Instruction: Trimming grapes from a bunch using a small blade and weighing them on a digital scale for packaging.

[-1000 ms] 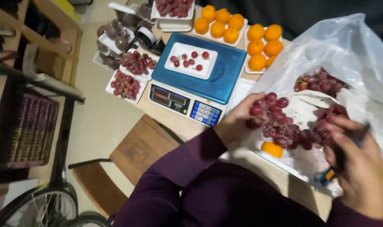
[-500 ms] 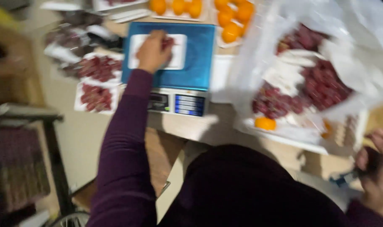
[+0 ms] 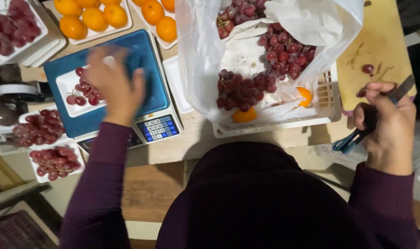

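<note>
My left hand hovers, blurred, over the blue scale. It is just right of a white tray on the scale that holds a few red grapes. Its fingers are apart and I see nothing in it. My right hand is off to the right, below the wooden cutting board, closed around blue-handled scissors. Between my hands sits a white crate lined with a clear plastic bag holding bunches of red grapes and two oranges.
Trays of oranges stand behind the scale. Filled trays of red grapes lie left of it, and another at the top left. One loose grape lies on the cutting board. The scale's keypad faces me.
My left hand went from the crate's grapes to the scale tray and now lifts off it, leaving grapes there. The view has tilted down and closer. My right hand keeps the scissors.
</note>
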